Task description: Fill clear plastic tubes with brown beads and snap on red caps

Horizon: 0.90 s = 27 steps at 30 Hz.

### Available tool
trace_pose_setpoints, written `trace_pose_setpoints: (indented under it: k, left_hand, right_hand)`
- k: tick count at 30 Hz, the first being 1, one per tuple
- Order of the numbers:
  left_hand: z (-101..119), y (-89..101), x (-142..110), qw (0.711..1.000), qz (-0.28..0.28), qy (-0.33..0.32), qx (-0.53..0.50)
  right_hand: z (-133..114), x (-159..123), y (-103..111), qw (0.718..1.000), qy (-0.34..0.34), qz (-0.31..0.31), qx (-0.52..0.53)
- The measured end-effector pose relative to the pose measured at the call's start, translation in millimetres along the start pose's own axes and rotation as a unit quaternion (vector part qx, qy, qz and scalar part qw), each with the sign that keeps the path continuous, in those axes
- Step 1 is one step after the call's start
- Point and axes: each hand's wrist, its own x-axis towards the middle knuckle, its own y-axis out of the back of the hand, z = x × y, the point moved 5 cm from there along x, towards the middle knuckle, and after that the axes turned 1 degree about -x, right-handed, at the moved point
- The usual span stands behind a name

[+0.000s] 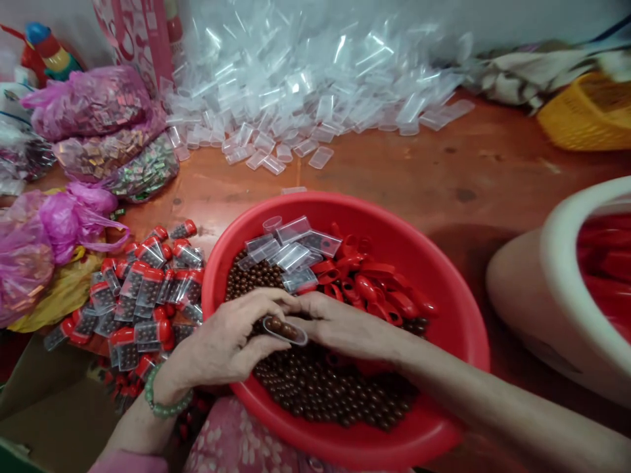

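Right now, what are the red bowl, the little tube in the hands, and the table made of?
Red bowl: looks like plastic, smooth, with a slight sheen on its rim.
Tube: clear thin plastic, since brown balls show through it; the left hand and right hand hold it.
Table: probably wood with a reddish-brown finish, dull and marked with dark spots.

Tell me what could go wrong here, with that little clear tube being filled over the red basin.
1. The clear tube lies nearly flat and uncapped between the left hand and right hand; the brown balls inside could roll back out.
2. The red basin seems to overhang the table edge toward the lap; leaning on its rim might tip it.
3. Red caps and empty tubes share the basin, so balls may hide beneath them.
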Motion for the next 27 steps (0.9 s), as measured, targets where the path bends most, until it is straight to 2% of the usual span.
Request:
trace_pose_setpoints:
  k: [2,6,9,13,15,17,19,22,25,27]
  left_hand:
    - [0.6,-3.9,-1.5,0.999,-0.004,0.022,-0.039]
    - [0.1,-3.9,-4.9,0.995,0.035,0.045,-0.084]
    - [-1.6,-3.9,-6.0,0.992,0.067,0.042,-0.098]
    - [-5.1,-10.5,-4.7,0.992,0.087,0.035,-0.086]
    - [-5.1,-12.7,-4.3,0.992,0.098,0.028,-0.075]
    - [-4.1,-13.4,-4.7,0.992,0.107,0.022,-0.064]
    - [-3.7,-14.7,-5.4,0.992,0.103,0.027,-0.071]
    - [-5.0,-17.7,-6.8,0.987,0.092,0.051,-0.118]
    - [-6.6,-21.8,-7.2,0.980,0.084,0.076,-0.165]
    - [-6.4,-23.3,-6.6,0.980,0.084,0.081,-0.164]
  right_hand:
    - [-4.9,-6.7,0.1,0.993,0.053,0.012,-0.106]
    - [-6.8,-28.4,4.8,0.966,0.082,0.062,-0.239]
    - [-1.4,-47.2,6.7,0.930,0.049,0.076,-0.356]
    - [17.2,-58.7,3.7,0.856,-0.019,0.093,-0.508]
    - [25.7,-57.5,-0.4,0.832,-0.014,0.107,-0.544]
    - [30.9,-55.6,-3.4,0.821,0.006,0.122,-0.558]
    - [31.6,-56.1,-3.2,0.826,0.023,0.129,-0.549]
    - [19.8,-64.1,4.8,0.867,0.057,0.141,-0.474]
    - [-3.6,-76.1,20.1,0.923,0.119,0.195,-0.311]
    - [-18.4,-81.6,28.8,0.935,0.162,0.241,-0.206]
